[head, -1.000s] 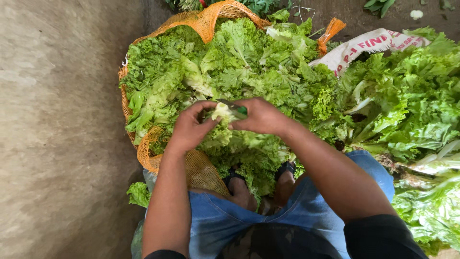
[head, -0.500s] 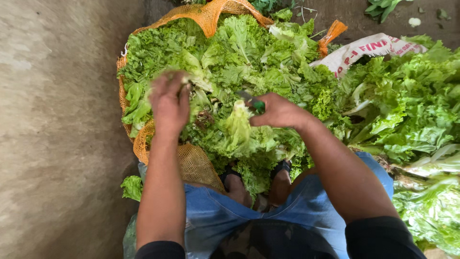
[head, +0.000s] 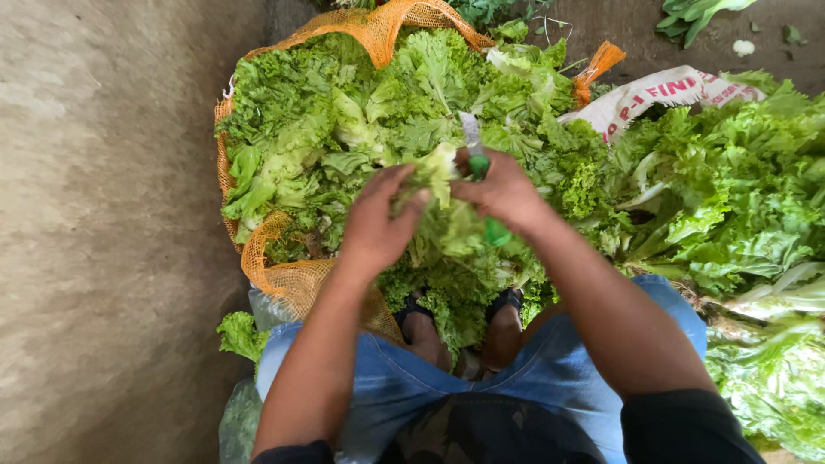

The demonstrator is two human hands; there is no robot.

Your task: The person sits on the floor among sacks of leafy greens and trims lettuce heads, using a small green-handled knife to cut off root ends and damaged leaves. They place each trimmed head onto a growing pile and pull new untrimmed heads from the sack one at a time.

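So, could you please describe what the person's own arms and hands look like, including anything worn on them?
Both forearms are bare from the wrists almost to the elbows. Dark sleeves sit pushed up near the elbows. The left hand and right hand are bare: no gloves, rings, watch or bracelets show.

Lettuce [head: 344,129] in sack [head: 301,279] — floor [head: 103,232] left

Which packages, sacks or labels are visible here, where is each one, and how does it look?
White sack: upper right, between the lettuce heaps, crumpled woven cloth with red print.
Orange net sack: under the left lettuce heap, open mesh, its rim showing at top and lower left.
Orange strip: top centre beside the white sack, a twisted net end.
No screens or signs.
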